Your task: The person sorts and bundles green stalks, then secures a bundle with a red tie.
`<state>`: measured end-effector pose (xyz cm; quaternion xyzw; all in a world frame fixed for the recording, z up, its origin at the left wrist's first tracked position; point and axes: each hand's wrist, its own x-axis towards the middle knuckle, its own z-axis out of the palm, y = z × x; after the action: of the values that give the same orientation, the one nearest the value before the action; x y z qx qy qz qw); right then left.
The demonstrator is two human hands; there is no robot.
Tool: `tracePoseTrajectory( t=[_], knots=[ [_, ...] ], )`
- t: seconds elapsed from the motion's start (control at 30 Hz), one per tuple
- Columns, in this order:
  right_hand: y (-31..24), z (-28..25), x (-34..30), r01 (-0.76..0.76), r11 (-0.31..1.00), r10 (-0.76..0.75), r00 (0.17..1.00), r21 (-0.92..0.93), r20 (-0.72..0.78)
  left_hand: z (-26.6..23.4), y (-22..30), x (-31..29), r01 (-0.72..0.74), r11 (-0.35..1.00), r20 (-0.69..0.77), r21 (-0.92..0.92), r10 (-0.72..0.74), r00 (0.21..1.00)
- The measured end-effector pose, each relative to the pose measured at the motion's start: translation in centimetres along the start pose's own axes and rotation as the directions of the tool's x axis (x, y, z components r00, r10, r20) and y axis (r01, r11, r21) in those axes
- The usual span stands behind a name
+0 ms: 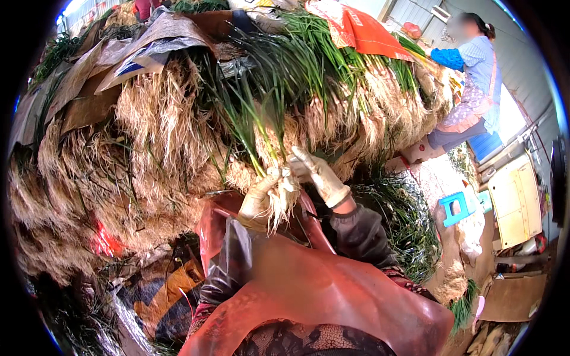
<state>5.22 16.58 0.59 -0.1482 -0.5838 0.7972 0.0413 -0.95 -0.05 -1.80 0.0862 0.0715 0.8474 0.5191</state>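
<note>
My left hand (256,200), in a pale glove, is closed around a small bunch of green garlic (261,142) just above its roots. The long dark green leaves point up and away, and the whitish roots (280,207) hang below my fingers. My right hand (323,178), also gloved, is at the right side of the stalks. Its fingers are stretched out and apart, with the tips beside or touching the stalks; the exact contact is hard to see.
A big heap of rooted green garlic (160,113) rises ahead, partly under sheets and an orange sack (362,32). Loose leaves (398,225) lie at my right. A person (475,77) stands at the far right, near a blue stool (456,209). A red apron (332,291) covers my lap.
</note>
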Motion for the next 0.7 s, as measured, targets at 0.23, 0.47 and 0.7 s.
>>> tracePoseTrajectory(
  t=[0.23, 0.47, 0.7],
  knots=[
    [-1.9, 1.4, 2.2, 0.123, 0.992, -0.125, 0.988, -0.031, -0.095, 0.0, 2.0, -2.3, -0.107, 0.935, -0.115, 0.338, 0.154, 0.981],
    [0.9, 1.9, 0.7, 0.082, 0.996, -0.084, 0.972, 0.015, 0.220, 1.0, -0.5, -0.7, 0.146, 0.899, -0.351, 0.413, 0.009, 0.936],
    [2.4, 1.6, 1.1, 0.190, 0.949, -0.187, 0.982, -0.253, 0.034, -1.6, -2.5, 0.9, 0.023, 0.973, -0.403, 0.228, 0.072, 0.913]
  ],
)
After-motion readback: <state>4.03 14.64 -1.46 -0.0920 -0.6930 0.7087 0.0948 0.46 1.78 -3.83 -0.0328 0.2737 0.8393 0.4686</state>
